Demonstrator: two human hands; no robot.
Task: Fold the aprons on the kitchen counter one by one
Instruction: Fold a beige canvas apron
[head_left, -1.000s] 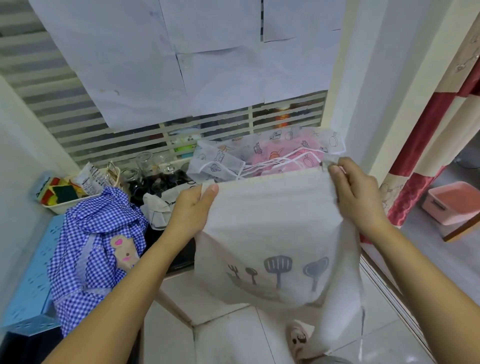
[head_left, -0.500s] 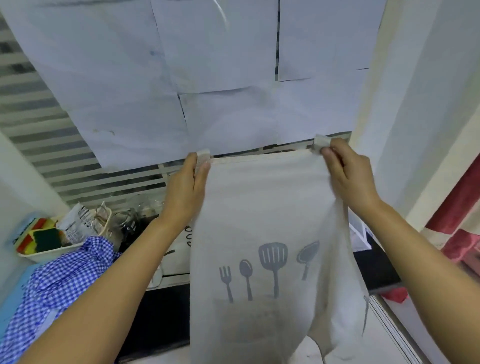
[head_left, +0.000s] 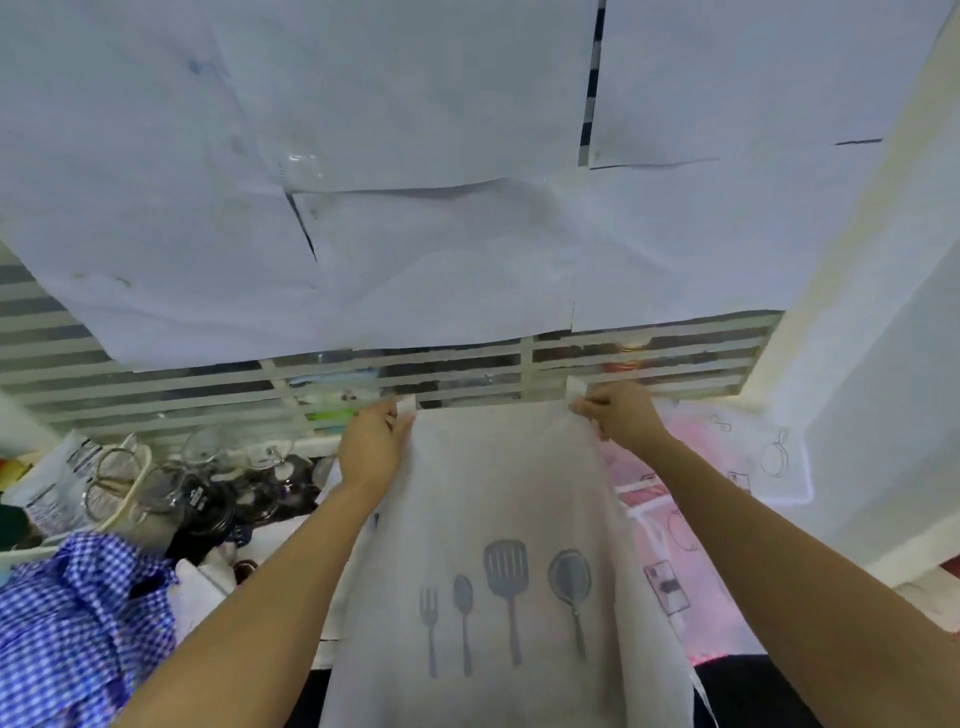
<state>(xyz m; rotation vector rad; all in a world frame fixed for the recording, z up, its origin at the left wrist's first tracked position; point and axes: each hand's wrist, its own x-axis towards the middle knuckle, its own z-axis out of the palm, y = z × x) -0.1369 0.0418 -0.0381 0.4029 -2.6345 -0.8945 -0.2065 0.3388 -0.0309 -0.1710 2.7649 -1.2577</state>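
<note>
Head view: with left hand (head_left: 371, 448) and right hand (head_left: 622, 422) each pinching a top corner of the hanging white apron (head_left: 498, 499), hold edge level and taut before meeting corners.

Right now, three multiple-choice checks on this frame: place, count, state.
1. Where is the blue checked apron relative to the white apron? A) left of it B) right of it C) under it
2. How many printed utensils does the white apron show? A) two B) four C) six
3. How is the white apron held? A) folded flat B) draped over one forearm C) top corners pinched, one per hand
1 A: it lies crumpled at lower left. 2 B: four grey shapes in a row. 3 C: left hand and right hand each pinch a corner.
</note>
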